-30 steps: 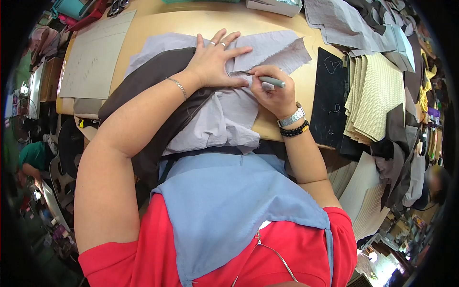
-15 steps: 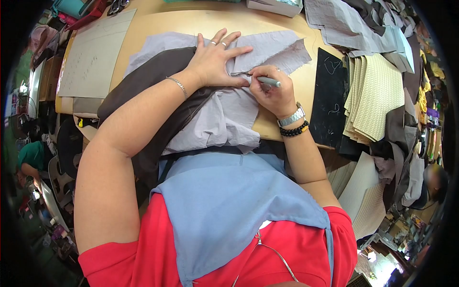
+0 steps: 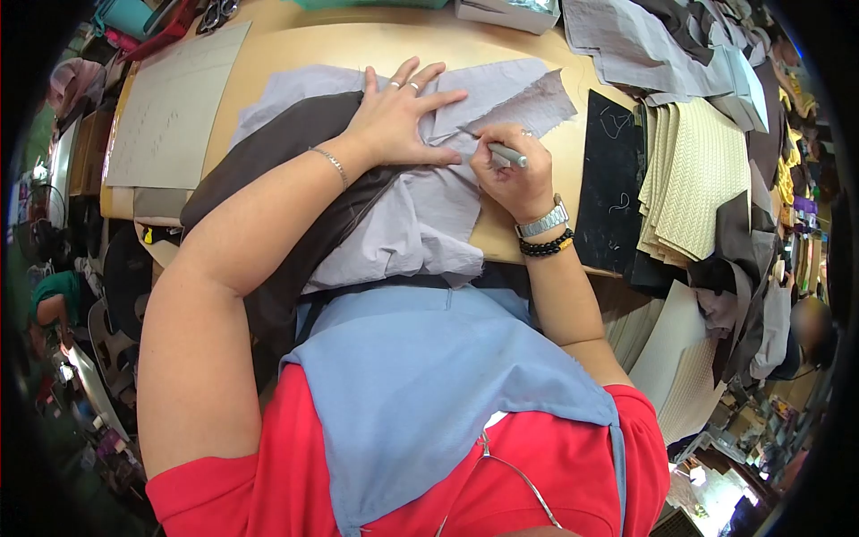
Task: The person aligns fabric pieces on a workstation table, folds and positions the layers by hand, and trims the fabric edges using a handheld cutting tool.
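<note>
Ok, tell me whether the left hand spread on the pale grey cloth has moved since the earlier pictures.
No: the left hand keeps its place relative to the flat black rectangular sheet.

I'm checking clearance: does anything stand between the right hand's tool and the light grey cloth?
Nothing visible does: the right hand holds the tool over the light grey cloth; the left hand rests beside, not between.

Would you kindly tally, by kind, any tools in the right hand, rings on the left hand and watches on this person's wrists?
Tool in right hand: 1
Rings on left hand: 2
Watch: 1
Total: 4
</note>
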